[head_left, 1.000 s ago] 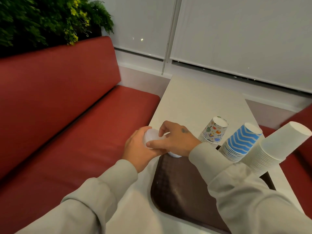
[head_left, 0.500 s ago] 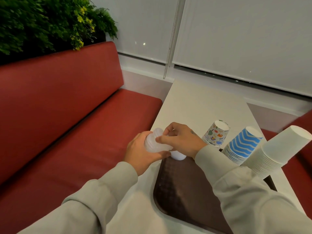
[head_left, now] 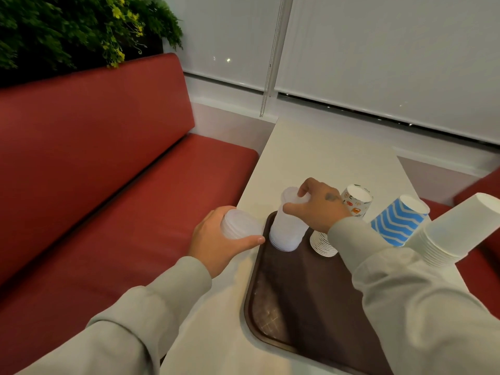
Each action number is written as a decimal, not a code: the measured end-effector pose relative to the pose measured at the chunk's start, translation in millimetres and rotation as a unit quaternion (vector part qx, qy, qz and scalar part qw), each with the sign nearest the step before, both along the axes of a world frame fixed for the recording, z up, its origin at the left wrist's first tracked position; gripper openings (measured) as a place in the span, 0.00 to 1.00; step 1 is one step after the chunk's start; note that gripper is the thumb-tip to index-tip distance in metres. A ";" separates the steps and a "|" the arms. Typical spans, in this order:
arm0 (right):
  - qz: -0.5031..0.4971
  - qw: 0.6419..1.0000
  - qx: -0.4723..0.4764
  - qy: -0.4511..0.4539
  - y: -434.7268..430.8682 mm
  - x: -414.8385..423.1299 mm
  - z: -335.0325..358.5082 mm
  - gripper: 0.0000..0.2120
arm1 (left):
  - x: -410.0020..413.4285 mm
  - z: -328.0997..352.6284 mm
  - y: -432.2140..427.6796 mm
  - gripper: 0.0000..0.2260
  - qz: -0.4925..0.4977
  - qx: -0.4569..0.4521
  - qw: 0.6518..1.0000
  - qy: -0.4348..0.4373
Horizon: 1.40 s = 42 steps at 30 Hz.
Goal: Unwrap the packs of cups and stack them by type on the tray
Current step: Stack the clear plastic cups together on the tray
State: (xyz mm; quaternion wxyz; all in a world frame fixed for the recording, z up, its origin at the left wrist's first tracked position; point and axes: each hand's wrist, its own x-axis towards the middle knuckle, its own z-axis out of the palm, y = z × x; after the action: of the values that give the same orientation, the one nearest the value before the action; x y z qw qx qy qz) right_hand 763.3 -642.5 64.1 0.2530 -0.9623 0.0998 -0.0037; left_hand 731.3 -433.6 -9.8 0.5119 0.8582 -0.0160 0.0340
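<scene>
A dark brown tray (head_left: 311, 307) lies on the near part of a pale table (head_left: 324, 158). Four stacks of upturned cups stand along its far edge.

At the far-left corner stands a stack of translucent plastic cups (head_left: 286, 231). The right hand (head_left: 319, 209) grips it near the top, with thumb and fingers curled round the uppermost cup. Just left of that, beyond the tray's left edge, the left hand (head_left: 216, 242) holds a shorter stack of the same translucent cups (head_left: 238, 224), bases up. Its fingers wrap the far side and its thumb lies along the near side, pointing toward the tray. The two plastic stacks sit close together but apart.

To the right, partly behind the right wrist, is a stack of paper cups with a colourful print (head_left: 355, 201). Next comes a stack of blue-and-white chevron cups (head_left: 397, 220), then a taller stack of plain white paper cups (head_left: 460, 226) at the right edge. All three appear to lean rightward in this wide-angle view.

A red bench seat (head_left: 108, 171) runs along the left of the table, with green plants (head_left: 67, 28) above its backrest. Lowered white blinds (head_left: 378, 50) cover the windows at the far side.
</scene>
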 end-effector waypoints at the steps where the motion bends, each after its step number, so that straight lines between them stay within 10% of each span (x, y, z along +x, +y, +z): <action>1: 0.003 1.000 -0.012 0.010 -0.3 0.5 -4.1 0.21 | 0.2 -1.2 0.4 0.31 0.000 0.000 1.000 0.002; 13: 0.023 0.997 -0.059 0.047 -1.5 4.5 -25.0 0.23 | 3.3 -5.8 5.1 0.34 0.004 0.012 1.000 0.016; 20: 0.077 0.989 0.039 -0.119 16.7 -9.1 -8.9 0.18 | -0.7 4.4 -1.5 0.33 -0.008 -0.002 1.000 0.002; 25: 0.160 0.983 0.063 0.063 42.2 -24.6 5.9 0.23 | -5.6 17.6 -7.8 0.28 -0.018 -0.035 0.999 -0.004; 42: 0.117 0.978 0.160 0.062 45.8 -32.2 14.2 0.18 | -11.5 24.7 -6.2 0.30 -0.037 -0.023 0.999 -0.014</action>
State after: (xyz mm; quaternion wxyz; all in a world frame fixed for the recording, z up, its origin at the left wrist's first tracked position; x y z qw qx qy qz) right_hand 731.1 -596.7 78.3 0.3961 -0.9126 0.0016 0.1012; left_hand 719.8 -439.8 14.9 0.5322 0.8445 -0.0544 0.0274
